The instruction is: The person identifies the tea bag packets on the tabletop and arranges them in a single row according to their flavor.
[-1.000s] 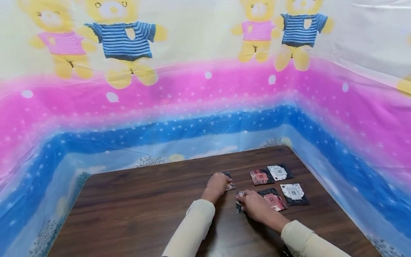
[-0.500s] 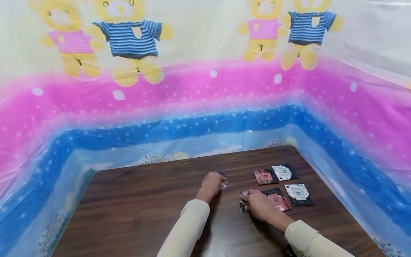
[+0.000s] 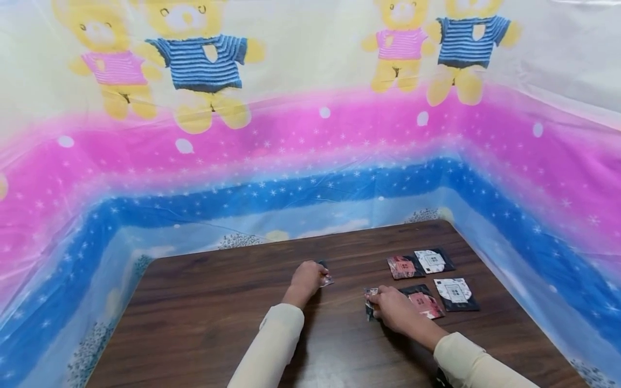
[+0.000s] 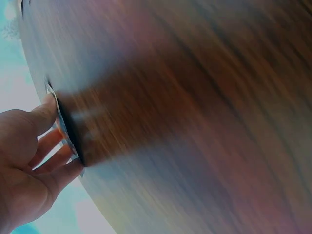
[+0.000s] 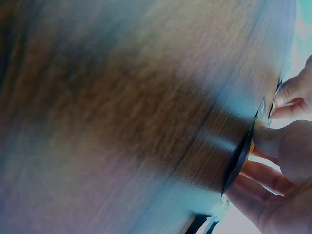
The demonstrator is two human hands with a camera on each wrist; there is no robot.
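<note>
My left hand (image 3: 307, 279) pinches a small flat sachet (image 3: 326, 281) at the middle of the table. In the left wrist view the thumb and fingers of the left hand (image 4: 27, 163) hold that sachet (image 4: 68, 127) by its edges, low over the wood. To the right and nearer, my right hand (image 3: 398, 308) grips another patterned sachet (image 3: 370, 309), mostly covered by the fingers. Seen edge-on in the right wrist view, this sachet (image 5: 239, 158) lies between the thumb and fingers of the right hand (image 5: 278, 170).
On the dark wooden table (image 3: 218, 312), a red-and-black sachet (image 3: 404, 266) lies beside a white-and-black one (image 3: 432, 261). Nearer are another red-and-black sachet (image 3: 427, 304), partly behind the right hand, and another white-and-black one (image 3: 456, 294). A printed bear curtain (image 3: 291, 134) surrounds the table's far sides.
My left hand has slid leftward with its sachet, widening the gap between the hands. The right hand stays by the red-and-black sachet, still gripping its own. The head view has shifted slightly.
</note>
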